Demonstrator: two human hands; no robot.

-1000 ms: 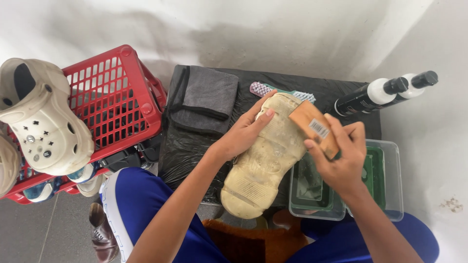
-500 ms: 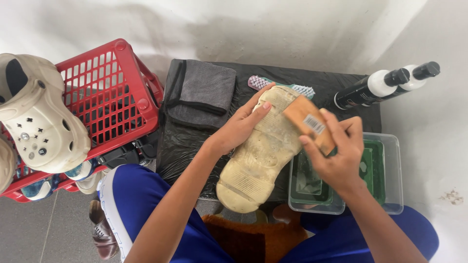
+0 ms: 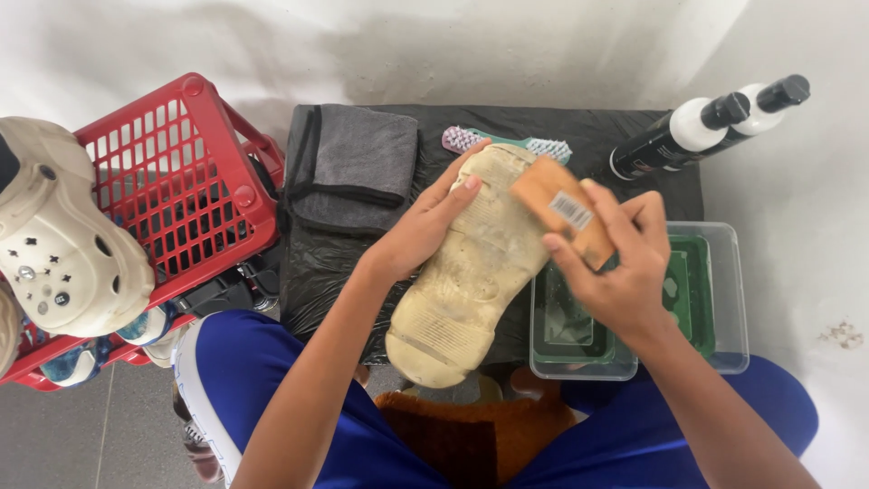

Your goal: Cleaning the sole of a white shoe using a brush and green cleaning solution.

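Beige and grimy, a clog lies sole up across the person's lap and the front edge of a black plastic sheet, its toe pointing away toward the wall. The left hand steadies it from the side, fingers spread along the toe end and thumb tucked under, so its grip is wrapped on the shoe. The right hand has its grip closed around a wooden brush, which sits against the upper part of the sole.

Just under that hand stands a clear plastic tub holding a green tray and some water. Behind the clog a toothbrush-style brush lies on the sheet, next to a folded grey cloth. Two spray bottles, one dark and one white, lie on their sides near the wall at the right.

At the left sits a red basket with another pale clog resting on its rim. Blue trousers cover the person's knees.
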